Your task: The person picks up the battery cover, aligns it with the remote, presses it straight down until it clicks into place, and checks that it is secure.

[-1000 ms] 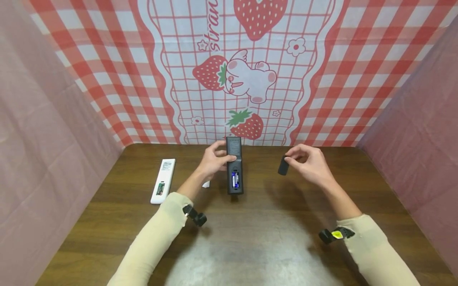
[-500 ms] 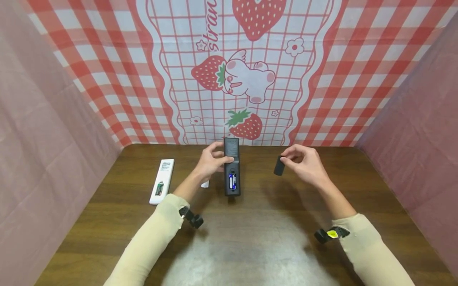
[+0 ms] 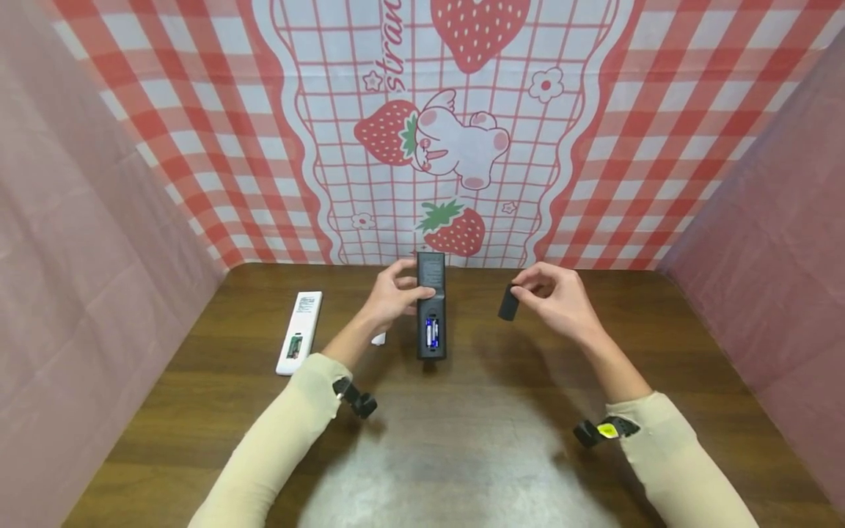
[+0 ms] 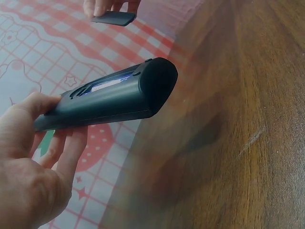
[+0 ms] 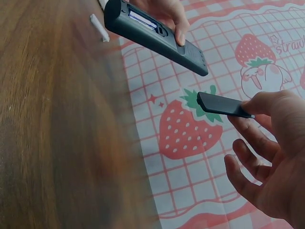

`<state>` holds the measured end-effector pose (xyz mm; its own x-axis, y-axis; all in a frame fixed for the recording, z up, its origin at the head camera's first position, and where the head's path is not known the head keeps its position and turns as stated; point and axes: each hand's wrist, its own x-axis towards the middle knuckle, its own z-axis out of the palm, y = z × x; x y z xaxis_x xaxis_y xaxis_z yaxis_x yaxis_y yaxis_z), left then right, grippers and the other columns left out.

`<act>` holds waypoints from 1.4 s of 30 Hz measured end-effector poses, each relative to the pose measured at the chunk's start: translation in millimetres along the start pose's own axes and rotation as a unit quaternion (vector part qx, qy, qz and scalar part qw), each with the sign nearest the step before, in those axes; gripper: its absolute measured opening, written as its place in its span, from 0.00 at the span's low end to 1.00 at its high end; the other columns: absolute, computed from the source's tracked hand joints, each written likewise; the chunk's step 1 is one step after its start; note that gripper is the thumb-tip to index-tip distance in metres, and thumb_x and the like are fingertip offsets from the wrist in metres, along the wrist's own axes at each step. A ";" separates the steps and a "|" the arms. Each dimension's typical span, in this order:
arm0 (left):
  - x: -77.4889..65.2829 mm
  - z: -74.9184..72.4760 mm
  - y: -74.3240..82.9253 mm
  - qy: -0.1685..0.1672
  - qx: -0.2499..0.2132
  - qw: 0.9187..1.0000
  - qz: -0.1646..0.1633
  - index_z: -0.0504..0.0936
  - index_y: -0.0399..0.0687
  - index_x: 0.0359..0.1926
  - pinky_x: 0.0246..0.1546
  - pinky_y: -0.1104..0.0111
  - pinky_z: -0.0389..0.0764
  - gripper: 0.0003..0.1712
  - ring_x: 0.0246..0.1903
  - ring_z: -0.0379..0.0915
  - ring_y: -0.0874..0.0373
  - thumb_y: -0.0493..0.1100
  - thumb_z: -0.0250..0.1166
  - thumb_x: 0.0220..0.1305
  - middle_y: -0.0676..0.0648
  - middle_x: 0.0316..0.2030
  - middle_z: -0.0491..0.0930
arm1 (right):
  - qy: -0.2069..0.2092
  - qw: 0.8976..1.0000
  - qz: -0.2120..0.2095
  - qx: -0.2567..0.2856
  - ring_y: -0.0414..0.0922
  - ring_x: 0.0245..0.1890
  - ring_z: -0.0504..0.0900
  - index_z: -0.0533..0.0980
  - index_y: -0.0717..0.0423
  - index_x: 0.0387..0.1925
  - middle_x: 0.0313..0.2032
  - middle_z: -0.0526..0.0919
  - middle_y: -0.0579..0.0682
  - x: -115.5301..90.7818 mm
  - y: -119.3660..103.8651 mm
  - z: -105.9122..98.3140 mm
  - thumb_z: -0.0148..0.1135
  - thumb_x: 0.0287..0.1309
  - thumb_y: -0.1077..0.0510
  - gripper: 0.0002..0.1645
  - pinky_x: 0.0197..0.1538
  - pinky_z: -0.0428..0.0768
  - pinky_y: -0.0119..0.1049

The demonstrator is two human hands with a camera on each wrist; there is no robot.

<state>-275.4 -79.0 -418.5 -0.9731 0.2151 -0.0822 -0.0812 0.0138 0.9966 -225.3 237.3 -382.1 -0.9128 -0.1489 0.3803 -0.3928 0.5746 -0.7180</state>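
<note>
A black remote control [image 3: 432, 304] is held above the table by my left hand [image 3: 394, 297], thumb on its back and fingers beneath. Its back faces up, and in the uncovered compartment lie blue-and-white batteries [image 3: 432, 332]. To the right, my right hand [image 3: 557, 301] pinches a black battery cover [image 3: 508, 302] between thumb and fingers, apart from the remote. The right wrist view shows the cover [image 5: 221, 104] near the remote's far end [image 5: 190, 59]. In the left wrist view the batteries [image 4: 109, 83] are partly hidden by the compartment's edge.
A white remote [image 3: 300, 334] lies back-up on the wooden table [image 3: 436, 455] at the left, its battery compartment uncovered. Behind my left wrist shows a small white piece [image 3: 379, 339], partly hidden. A checked strawberry cloth [image 3: 455, 132] hangs at the back, with pink cloth [image 3: 772, 191] at the sides.
My right hand has moved a little left with the battery cover, closer to the black remote. The left hand and the remote have stayed nearly in place.
</note>
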 end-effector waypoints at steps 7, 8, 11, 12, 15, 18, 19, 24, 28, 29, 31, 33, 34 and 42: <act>-1.1 1.1 1.2 -0.002 -0.005 1.000 0.002 0.72 0.45 0.80 0.55 0.47 0.97 0.41 0.38 0.90 0.56 0.30 0.74 0.70 0.25 0.66 0.85 | -0.010 1.000 0.000 0.014 0.33 0.28 0.84 0.89 0.60 0.45 0.36 0.94 0.61 0.4 -5.8 3.5 0.78 0.70 0.61 0.07 0.33 0.81 0.25; -1.5 1.6 1.8 -0.002 -0.006 1.000 0.002 0.72 0.45 0.81 0.55 0.47 0.97 0.41 0.38 0.90 0.56 0.30 0.74 0.70 0.25 0.66 0.84 | -0.011 1.000 0.002 0.015 0.33 0.28 0.84 0.89 0.60 0.45 0.36 0.94 0.61 0.3 -6.2 4.0 0.78 0.70 0.61 0.07 0.33 0.81 0.26; -2.0 3.3 3.0 -0.003 -0.011 1.000 0.001 0.71 0.44 0.81 0.56 0.46 0.97 0.42 0.39 0.90 0.56 0.29 0.74 0.70 0.25 0.67 0.84 | -0.013 1.000 0.002 0.017 0.32 0.28 0.84 0.89 0.60 0.45 0.35 0.94 0.61 0.2 -7.1 5.8 0.78 0.70 0.61 0.07 0.33 0.81 0.26; -2.0 3.8 3.2 -0.003 -0.012 1.000 0.001 0.71 0.44 0.81 0.56 0.45 0.97 0.42 0.39 0.89 0.56 0.29 0.74 0.70 0.25 0.67 0.84 | -0.014 1.000 0.000 0.018 0.32 0.28 0.84 0.89 0.60 0.44 0.35 0.94 0.61 0.4 -7.3 6.4 0.78 0.70 0.61 0.07 0.33 0.81 0.25; -1.7 4.9 3.9 -0.002 -0.013 1.000 0.001 0.71 0.44 0.81 0.56 0.45 0.97 0.42 0.38 0.89 0.56 0.29 0.74 0.70 0.25 0.67 0.84 | -0.015 1.000 -0.003 0.019 0.32 0.28 0.84 0.89 0.61 0.44 0.35 0.94 0.61 1.6 -7.7 8.9 0.78 0.70 0.61 0.07 0.34 0.81 0.25; -1.4 5.8 4.4 -0.001 -0.013 1.000 0.002 0.71 0.44 0.81 0.55 0.45 0.97 0.42 0.38 0.89 0.57 0.29 0.74 0.69 0.25 0.67 0.84 | -0.017 1.000 -0.001 0.021 0.32 0.29 0.84 0.89 0.61 0.44 0.35 0.93 0.62 2.5 -8.3 11.1 0.78 0.70 0.61 0.07 0.35 0.81 0.25; -1.3 6.1 4.4 -0.001 -0.013 1.000 0.002 0.71 0.44 0.81 0.55 0.45 0.97 0.42 0.38 0.89 0.57 0.29 0.74 0.69 0.25 0.67 0.84 | -0.018 1.000 0.000 0.021 0.32 0.29 0.84 0.89 0.61 0.44 0.35 0.93 0.62 2.7 -8.4 12.0 0.78 0.70 0.61 0.07 0.35 0.82 0.24; -1.1 7.4 3.8 -0.002 -0.017 1.000 -0.001 0.72 0.45 0.81 0.53 0.49 0.98 0.41 0.38 0.89 0.56 0.29 0.74 0.70 0.25 0.66 0.84 | -0.027 0.999 -0.003 0.024 0.30 0.30 0.83 0.89 0.62 0.44 0.35 0.93 0.61 2.4 -9.3 16.5 0.77 0.69 0.63 0.06 0.36 0.82 0.23; -1.0 7.9 2.7 -0.005 -0.018 1.000 0.000 0.72 0.45 0.80 0.49 0.53 0.99 0.40 0.38 0.89 0.55 0.28 0.73 0.70 0.25 0.66 0.84 | -0.028 0.999 -0.008 0.026 0.30 0.31 0.83 0.89 0.62 0.44 0.35 0.92 0.61 2.5 -10.4 19.5 0.77 0.69 0.64 0.05 0.37 0.82 0.23; -1.0 8.0 2.5 -0.006 -0.018 1.000 0.001 0.72 0.45 0.80 0.49 0.54 0.99 0.40 0.38 0.89 0.55 0.29 0.73 0.71 0.25 0.66 0.84 | -0.028 0.999 -0.009 0.026 0.30 0.31 0.83 0.89 0.62 0.44 0.35 0.92 0.61 2.5 -11.2 19.8 0.77 0.69 0.64 0.06 0.37 0.82 0.23; -1.2 8.1 2.4 -0.007 -0.017 1.000 0.001 0.72 0.44 0.80 0.48 0.55 0.99 0.40 0.38 0.89 0.56 0.29 0.73 0.71 0.25 0.66 0.84 | -0.029 0.999 -0.011 0.026 0.30 0.31 0.83 0.89 0.62 0.44 0.35 0.92 0.61 2.9 -12.4 20.6 0.77 0.69 0.64 0.06 0.37 0.82 0.23; -0.7 8.1 2.5 -0.008 -0.016 1.000 0.002 0.72 0.44 0.80 0.48 0.55 0.99 0.40 0.38 0.89 0.56 0.29 0.73 0.71 0.25 0.66 0.84 | -0.031 0.999 -0.014 0.025 0.30 0.32 0.83 0.89 0.62 0.44 0.35 0.93 0.60 2.8 -14.3 20.8 0.77 0.70 0.63 0.06 0.37 0.82 0.23; -0.6 8.1 2.8 -0.009 -0.016 1.000 0.003 0.72 0.44 0.80 0.48 0.55 0.99 0.40 0.38 0.90 0.56 0.29 0.73 0.71 0.25 0.66 0.84 | -0.032 0.999 -0.015 0.025 0.30 0.32 0.83 0.89 0.62 0.44 0.35 0.92 0.60 2.7 -15.5 21.0 0.77 0.70 0.63 0.06 0.37 0.82 0.23; -1.1 8.0 3.4 -0.011 -0.012 1.000 0.005 0.71 0.45 0.81 0.49 0.54 0.99 0.41 0.39 0.89 0.56 0.30 0.73 0.71 0.25 0.67 0.83 | -0.040 0.999 -0.013 0.030 0.32 0.31 0.83 0.88 0.62 0.44 0.35 0.93 0.60 5.8 -18.8 25.7 0.77 0.70 0.63 0.06 0.37 0.82 0.24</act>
<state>-272.9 -71.3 -414.9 -0.9687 0.2373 -0.0725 -0.0776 -0.0119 0.9969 -226.1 204.9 -381.5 -0.9074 -0.2278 0.3532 -0.4200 0.5212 -0.7429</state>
